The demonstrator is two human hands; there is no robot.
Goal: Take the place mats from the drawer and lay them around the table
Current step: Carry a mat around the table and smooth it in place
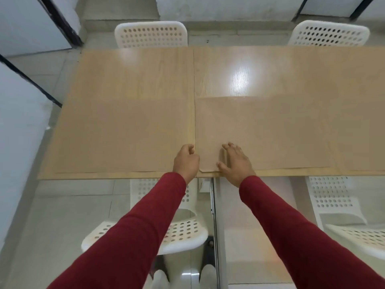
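Fingers of the left hand (186,161) were curled loosely near the table's centre seam, holding nothing that could be made out; those of the right hand (235,163) lay spread and flat on the near corner of the right place mat (264,132), pressing it down. That mat sat along the near edge of the table (135,76) — a second, the left place mat (125,136), seemed to lie beside it, though its tan blended with the wood. The step was squaring the mat to the edge; next, probably, the far places by the two far chairs (151,34) — they showed no mats.
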